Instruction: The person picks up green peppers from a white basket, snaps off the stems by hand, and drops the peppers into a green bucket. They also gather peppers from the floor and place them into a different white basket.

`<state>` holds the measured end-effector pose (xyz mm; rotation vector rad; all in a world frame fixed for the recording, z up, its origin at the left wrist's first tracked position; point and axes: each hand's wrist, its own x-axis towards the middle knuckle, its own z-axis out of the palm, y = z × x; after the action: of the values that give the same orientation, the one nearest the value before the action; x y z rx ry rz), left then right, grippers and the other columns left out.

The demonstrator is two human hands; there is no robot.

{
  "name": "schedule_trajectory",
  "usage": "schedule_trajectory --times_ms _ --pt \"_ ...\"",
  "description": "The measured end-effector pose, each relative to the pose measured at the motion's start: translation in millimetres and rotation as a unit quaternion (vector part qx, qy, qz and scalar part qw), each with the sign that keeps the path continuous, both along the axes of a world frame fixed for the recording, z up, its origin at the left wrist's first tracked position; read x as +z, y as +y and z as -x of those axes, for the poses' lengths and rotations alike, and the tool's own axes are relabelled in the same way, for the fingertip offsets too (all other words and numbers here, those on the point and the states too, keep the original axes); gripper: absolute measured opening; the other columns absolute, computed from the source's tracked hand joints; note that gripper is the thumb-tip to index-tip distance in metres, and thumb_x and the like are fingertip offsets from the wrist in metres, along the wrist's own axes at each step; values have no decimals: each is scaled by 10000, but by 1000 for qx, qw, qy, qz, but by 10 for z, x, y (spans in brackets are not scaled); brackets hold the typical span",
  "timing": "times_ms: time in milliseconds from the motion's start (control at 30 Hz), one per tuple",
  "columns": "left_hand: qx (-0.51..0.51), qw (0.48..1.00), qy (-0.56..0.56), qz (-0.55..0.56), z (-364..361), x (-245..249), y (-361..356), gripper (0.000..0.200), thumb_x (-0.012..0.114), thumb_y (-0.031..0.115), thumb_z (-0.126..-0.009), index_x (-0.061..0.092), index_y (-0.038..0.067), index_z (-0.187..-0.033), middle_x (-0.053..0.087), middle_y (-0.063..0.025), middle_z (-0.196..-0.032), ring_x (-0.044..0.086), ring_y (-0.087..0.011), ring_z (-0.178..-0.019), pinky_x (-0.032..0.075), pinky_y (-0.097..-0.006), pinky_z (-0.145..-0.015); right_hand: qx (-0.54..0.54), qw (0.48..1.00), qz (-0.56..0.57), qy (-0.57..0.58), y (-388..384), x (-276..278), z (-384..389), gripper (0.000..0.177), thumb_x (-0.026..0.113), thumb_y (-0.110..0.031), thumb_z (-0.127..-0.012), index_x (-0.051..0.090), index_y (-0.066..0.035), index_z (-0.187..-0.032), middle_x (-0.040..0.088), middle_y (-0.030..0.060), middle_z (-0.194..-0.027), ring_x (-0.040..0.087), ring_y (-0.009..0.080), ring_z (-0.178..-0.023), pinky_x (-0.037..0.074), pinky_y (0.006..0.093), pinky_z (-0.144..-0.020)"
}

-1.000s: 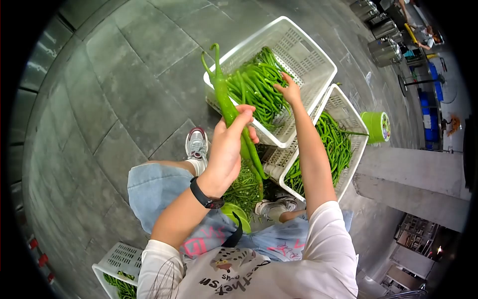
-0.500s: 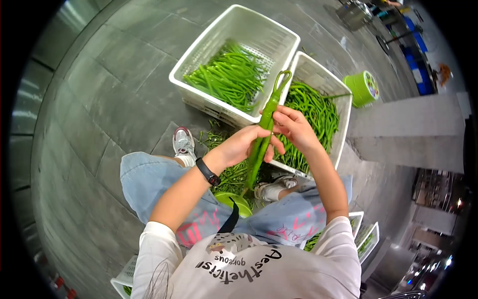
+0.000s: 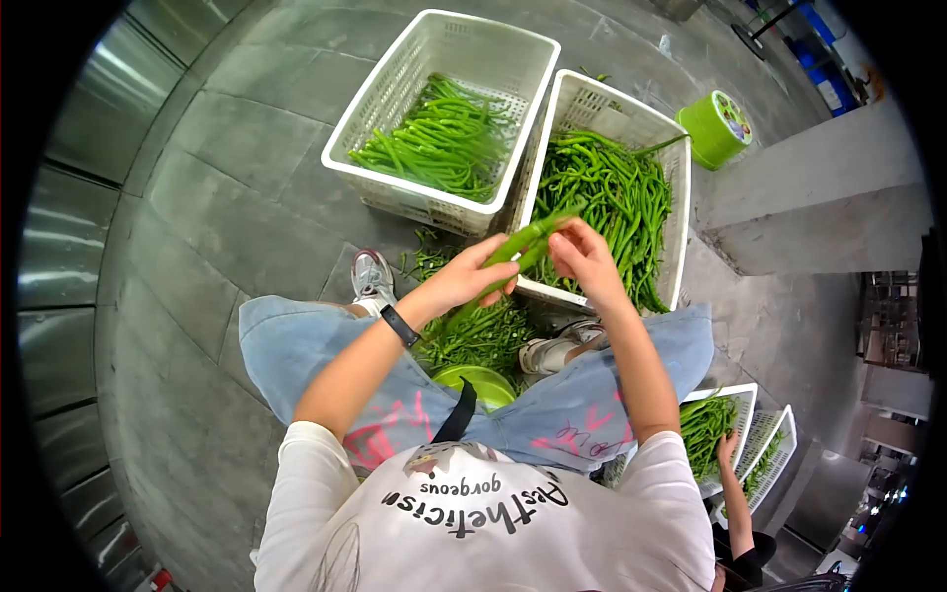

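On tiled flr (image 3: 227, 247), wht crates (image 3: 473, 49) hold grn peppers (image 3: 612, 187).

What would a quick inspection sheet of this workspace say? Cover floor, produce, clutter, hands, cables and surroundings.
Surface: grey tiled floor.
Job's things: long green peppers in hand, blurred; left crate partly filled, right crate heaped.
Clutter: green pieces scattered between the feet, beside a green tub.
Hands: left hand grips the peppers; right hand at their upper end, contact unclear.
Cables: nothing seen near the hands; lower-right edge unclear.
Surroundings: green bucket beyond the right crate; another person's hand at a farther crate.
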<state>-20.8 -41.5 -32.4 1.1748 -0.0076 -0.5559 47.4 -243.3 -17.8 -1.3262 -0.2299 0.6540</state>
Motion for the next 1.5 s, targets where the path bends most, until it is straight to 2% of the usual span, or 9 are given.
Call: schedule_trajectory --times_ms 167,400,533,633,767,867,1067,1367,1500 --pt "-60 997 37 44 77 -8 -18 328 549 241 -940 467 59 -1201 516 -28 -729 438 -58 -517 361 -192 -479 30 999 24 -17 -72 38 -23 113 596 -166 -909 590 -54 -898 492 -45 -646 393 18 -532 286 182 -475" --pt "-83 992 25 91 101 44 -49 366 560 262 -932 456 53 -1214 501 -23 -721 425 -64 -516 356 -197 -484 22 935 -229 268 -48 -89 80 149 539 -180 -936 542 -43 -876 408 -27 -571 330 49 -448 276 186 -438" --pt "-35 994 29 98 54 -102 10 359 554 274 -933 460 56 -1202 519 -30 -740 443 -77 -511 352 -196 -495 58 923 -282 255 1 -39 69 161 536 -155 -925 529 -21 -836 438 -20 -603 339 52 -456 279 191 -439" --pt "10 997 46 60 38 -58 39 345 550 262 -935 459 60 -1200 526 -32 -743 454 -81 -513 353 -198 -495 89 977 -150 125 -98 -104 -22 97 574 -109 -882 538 -29 -839 490 -12 -641 384 46 -484 308 191 -462" --pt "6 1000 19 -18 25 -52 71 276 550 226 -937 502 58 -1151 525 -14 -722 458 -61 -519 359 -195 -477 252 966 54 -20 -193 -36 -9 257 690 -45 -785 551 -46 -1001 527 15 -962 517 101 -857 451 238 -734" --pt "-39 996 -25 -77 15 -161 104 254 551 215 -937 521 59 -1135 521 -1 -713 451 -53 -512 359 -194 -470 33 998 18 -57 -54 -95 90 321 692 -68 -818 510 -52 -1083 522 -8 -903 511 67 -814 433 218 -721" --pt "-118 991 3 -64 27 -60 100 290 556 223 -934 514 60 -1170 513 5 -698 438 -55 -505 351 -198 -469 51 990 -9 -130 -98 -85 45 104 634 -77 -852 639 -4 -925 558 40 -874 527 107 -797 418 244 -723" --pt "-171 985 -2 -8 88 -150 77 345 550 205 -936 486 34 -1230 510 6 -715 441 -50 -544 353 -192 -489 75 964 -243 79 -45 -272 15 191 574 -169 -870 596 20 -859 539 84 -790 456 131 -656 368 252 -597" --pt "-13 998 -2 55 14 -140 149 363 514 229 -949 477 53 -1264 517 -2 -773 506 -78 -641 413 -219 -608 17 963 -236 128 -107 -275 -137 211 582 -210 -890 547 -28 -788 519 42 -720 435 94 -628 342 228 -549"
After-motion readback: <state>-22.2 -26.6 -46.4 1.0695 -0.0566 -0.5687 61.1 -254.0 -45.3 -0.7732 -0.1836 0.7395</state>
